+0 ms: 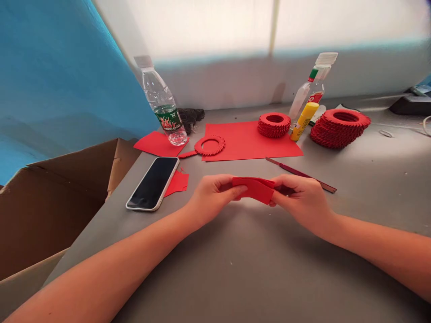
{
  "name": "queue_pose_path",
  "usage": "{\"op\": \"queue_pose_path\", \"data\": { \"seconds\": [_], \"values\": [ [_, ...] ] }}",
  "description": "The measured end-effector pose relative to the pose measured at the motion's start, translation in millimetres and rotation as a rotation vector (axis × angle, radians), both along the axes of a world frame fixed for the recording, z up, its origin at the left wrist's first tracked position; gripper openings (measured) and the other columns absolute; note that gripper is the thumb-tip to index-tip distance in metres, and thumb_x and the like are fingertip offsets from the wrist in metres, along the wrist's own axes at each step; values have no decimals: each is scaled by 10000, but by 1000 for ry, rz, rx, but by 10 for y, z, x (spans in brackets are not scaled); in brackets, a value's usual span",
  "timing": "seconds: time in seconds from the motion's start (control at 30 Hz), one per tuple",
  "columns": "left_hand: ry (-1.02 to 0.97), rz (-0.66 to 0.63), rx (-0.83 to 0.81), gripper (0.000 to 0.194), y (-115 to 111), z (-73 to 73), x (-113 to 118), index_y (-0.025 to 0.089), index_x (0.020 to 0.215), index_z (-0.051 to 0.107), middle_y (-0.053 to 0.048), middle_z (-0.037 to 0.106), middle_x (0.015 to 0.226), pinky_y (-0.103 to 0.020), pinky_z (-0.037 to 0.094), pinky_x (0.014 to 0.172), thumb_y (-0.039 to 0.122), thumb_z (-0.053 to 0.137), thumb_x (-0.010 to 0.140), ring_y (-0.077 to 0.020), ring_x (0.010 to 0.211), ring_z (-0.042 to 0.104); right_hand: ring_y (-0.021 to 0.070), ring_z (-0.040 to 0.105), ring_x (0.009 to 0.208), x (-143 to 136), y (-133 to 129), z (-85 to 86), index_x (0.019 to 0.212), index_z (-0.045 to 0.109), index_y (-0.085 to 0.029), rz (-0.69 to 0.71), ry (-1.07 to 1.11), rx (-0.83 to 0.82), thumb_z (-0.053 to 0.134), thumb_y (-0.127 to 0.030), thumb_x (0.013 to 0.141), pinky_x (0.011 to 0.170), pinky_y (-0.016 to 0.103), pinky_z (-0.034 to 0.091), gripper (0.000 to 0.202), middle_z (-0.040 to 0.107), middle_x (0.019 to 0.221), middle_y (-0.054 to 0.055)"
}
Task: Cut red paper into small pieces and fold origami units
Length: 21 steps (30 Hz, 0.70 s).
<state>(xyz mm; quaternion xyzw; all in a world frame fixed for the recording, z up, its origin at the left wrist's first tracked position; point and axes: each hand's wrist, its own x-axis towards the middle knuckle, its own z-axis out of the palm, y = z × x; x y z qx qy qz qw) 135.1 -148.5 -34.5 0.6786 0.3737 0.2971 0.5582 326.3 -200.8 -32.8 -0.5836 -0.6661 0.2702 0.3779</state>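
Observation:
Between both hands, just above the grey table, is a folded piece of red paper [256, 188]. My left hand [218, 194] pinches its left end, thumb on the near face. The right end is held by my right hand [299, 194], with the thumb low at the corner. Layers of the paper part slightly along the top edge. Behind my right hand lies a dark red craft knife or similar slim tool [303, 175]. A flat red sheet [240, 139] is spread farther back, with a pleated red paper ring [210, 146] overlapping its left edge.
Stacked red paper rings [274, 125] and a taller stack [340, 128] stand at the back right, near a yellow glue stick [305, 121] and a clear glass bottle [318, 83]. A phone [154, 184] and water bottle [164, 103] are left. A cardboard box [67, 202] adjoins the table's left edge.

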Motion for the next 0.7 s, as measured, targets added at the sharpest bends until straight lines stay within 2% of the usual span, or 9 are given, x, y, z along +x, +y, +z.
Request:
{"op": "queue_pose_path", "data": {
  "seconds": [0.33, 0.7],
  "values": [
    [-29, -18, -74, 261, -7, -6, 4, 176, 945, 668, -14, 658, 846, -248, 551, 675, 344, 593, 760, -130, 760, 584, 109, 525, 549, 27, 43, -36, 705, 617, -213, 19, 172, -129, 517, -183, 730, 509, 217, 424, 107, 591, 595, -24],
    [-52, -15, -133, 279, 6, -31, 14, 177, 972, 664, -26, 659, 905, -299, 551, 714, 347, 578, 768, -173, 838, 593, 120, 526, 550, 29, 52, -35, 702, 614, -198, 35, 218, -164, 516, -207, 728, 504, 239, 446, 102, 588, 601, -5]
  ]
}}
